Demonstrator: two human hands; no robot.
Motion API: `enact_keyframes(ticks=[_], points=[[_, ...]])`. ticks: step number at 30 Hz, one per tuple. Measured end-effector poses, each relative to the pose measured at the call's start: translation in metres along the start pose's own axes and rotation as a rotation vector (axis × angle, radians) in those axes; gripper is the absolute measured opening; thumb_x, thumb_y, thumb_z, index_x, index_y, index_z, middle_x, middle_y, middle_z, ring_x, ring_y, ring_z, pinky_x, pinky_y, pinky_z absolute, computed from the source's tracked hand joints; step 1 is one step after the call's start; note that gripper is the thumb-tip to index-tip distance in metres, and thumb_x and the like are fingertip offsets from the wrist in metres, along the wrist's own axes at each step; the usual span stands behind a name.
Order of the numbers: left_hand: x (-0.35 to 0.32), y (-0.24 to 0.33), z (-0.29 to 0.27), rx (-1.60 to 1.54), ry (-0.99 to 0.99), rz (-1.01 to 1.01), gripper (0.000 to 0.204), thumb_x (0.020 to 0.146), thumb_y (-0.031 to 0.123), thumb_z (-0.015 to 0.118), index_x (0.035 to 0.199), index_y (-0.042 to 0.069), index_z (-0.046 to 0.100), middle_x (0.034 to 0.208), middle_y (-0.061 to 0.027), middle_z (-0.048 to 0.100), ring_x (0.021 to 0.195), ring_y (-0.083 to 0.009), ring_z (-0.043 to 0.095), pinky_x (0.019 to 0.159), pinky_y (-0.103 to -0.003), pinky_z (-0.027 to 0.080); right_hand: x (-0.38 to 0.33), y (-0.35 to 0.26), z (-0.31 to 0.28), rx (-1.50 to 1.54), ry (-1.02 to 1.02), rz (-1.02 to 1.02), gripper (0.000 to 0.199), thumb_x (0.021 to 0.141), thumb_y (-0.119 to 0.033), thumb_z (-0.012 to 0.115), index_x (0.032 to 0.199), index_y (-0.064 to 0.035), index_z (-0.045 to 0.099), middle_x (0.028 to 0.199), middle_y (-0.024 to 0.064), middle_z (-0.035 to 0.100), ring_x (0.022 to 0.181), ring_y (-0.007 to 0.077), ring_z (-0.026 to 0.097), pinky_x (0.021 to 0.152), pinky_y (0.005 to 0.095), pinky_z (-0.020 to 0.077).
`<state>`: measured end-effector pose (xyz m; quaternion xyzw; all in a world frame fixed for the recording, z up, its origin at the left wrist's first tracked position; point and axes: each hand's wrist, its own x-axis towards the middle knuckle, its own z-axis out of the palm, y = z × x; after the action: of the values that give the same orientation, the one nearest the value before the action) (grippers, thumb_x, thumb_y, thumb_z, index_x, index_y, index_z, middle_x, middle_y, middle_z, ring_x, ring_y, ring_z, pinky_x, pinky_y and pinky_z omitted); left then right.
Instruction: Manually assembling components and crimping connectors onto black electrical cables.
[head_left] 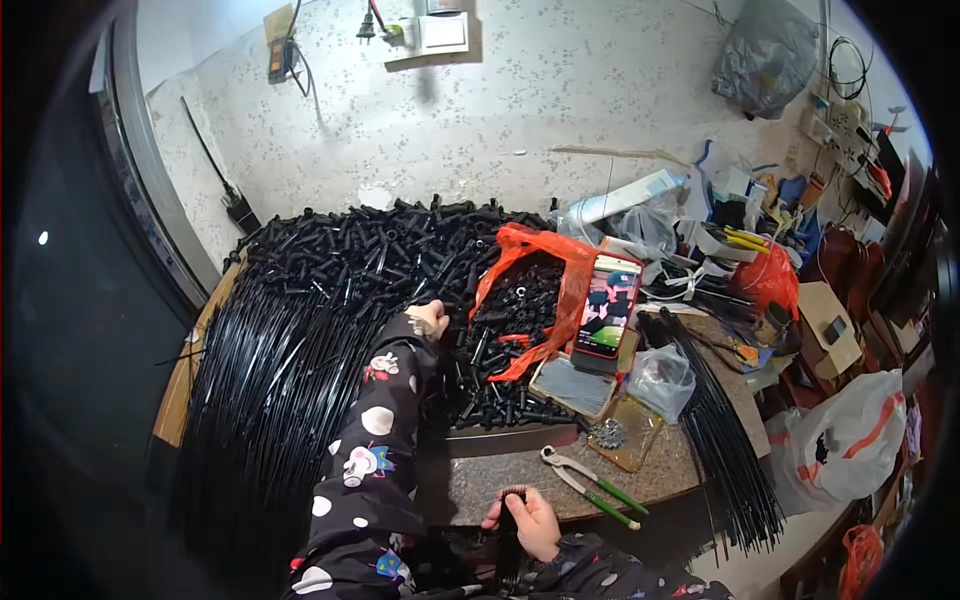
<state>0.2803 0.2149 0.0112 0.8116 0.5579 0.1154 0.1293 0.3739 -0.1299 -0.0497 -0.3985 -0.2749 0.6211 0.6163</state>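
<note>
My left hand (429,318) reaches forward to the heap of small black plastic parts (395,245), at the edge where a mass of long thin black rods (265,360) begins. Its fingers are curled closed, and whatever they hold is hidden. Close to the front edge of the table, my right hand (532,522) is closed around a bundle of thin dark pieces (508,560). The lower part of that bundle fades into shadow. Right of it lie pincers (592,486) with green handles.
An orange-red plastic bag (575,280) holds small black parts, with a phone (607,305) propped against it. Nearby are a tray of thin grey pieces (572,386), a clear bag (662,382) and small metal parts (608,433). More black rods (725,460) hang over the right edge.
</note>
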Motion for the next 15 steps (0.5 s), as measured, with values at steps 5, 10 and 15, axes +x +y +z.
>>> enact_keyframes(ticks=[5, 10, 15], points=[[-0.003, -0.035, -0.026, -1.027, 0.033, 0.03, 0.025, 0.08, 0.013, 0.055, 0.104, 0.007, 0.049, 0.069, -0.0086, 0.059, 0.058, -0.0147, 0.056, 0.05, -0.026, 0.044, 0.008, 0.002, 0.012, -0.051, 0.067, -0.003, 0.015, 0.092, -0.014, 0.038, 0.092, 0.0003, 0.043, 0.076, 0.0088, 0.056, 0.066, 0.0164, 0.059, 0.062, 0.0269, 0.0473], [-0.07, -0.029, -0.083, -1.411, 0.016, -0.038, 0.032, 0.078, 0.001, 0.056, 0.107, 0.006, 0.043, 0.076, -0.0086, 0.055, 0.057, -0.0145, 0.054, 0.05, -0.025, 0.044, -0.003, -0.016, 0.03, -0.118, 0.123, -0.071, 0.015, 0.092, -0.013, 0.039, 0.093, 0.001, 0.043, 0.073, 0.0082, 0.055, 0.064, 0.016, 0.058, 0.059, 0.0259, 0.047], [-0.14, -0.049, -0.054, -0.484, 0.068, 0.015, 0.022, 0.065, 0.02, 0.071, 0.067, 0.005, 0.055, 0.06, -0.0057, 0.056, 0.058, -0.0155, 0.055, 0.054, -0.028, 0.043, 0.0, 0.008, 0.016, -0.194, 0.108, -0.093, 0.015, 0.092, -0.015, 0.04, 0.096, -0.001, 0.043, 0.074, 0.0084, 0.056, 0.062, 0.0171, 0.059, 0.057, 0.0258, 0.0475]])
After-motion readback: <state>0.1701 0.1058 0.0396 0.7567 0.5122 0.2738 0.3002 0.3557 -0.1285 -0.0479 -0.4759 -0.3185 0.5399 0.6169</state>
